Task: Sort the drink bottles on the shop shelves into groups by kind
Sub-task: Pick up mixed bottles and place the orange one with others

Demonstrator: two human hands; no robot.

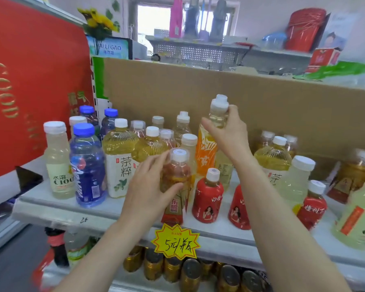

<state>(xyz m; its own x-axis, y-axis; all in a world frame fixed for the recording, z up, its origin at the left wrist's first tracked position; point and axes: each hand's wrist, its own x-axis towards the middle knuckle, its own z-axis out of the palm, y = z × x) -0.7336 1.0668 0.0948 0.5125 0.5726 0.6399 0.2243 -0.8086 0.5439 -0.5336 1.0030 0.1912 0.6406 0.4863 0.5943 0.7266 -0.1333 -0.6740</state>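
Head view showed the left hand [150, 186] gripping an amber, red-labelled bottle [175, 178] at its shoulder. Just beyond it, the right hand [230, 133] clasped an orange-labelled bottle [207, 152] near the neck. Both grips seemed meant to pull strays from the mixed rows on the shelf [105, 209].

Left hand [148, 187] low, right hand [228, 132] raised higher, fingers [154, 163] of both curled.

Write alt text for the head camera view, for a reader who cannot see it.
A person's left hand grips an amber bottle with a red label at the front of the shelf, while the right hand grips the neck of a pale yellow bottle behind it. Mixed drink bottles crowd the shelf.
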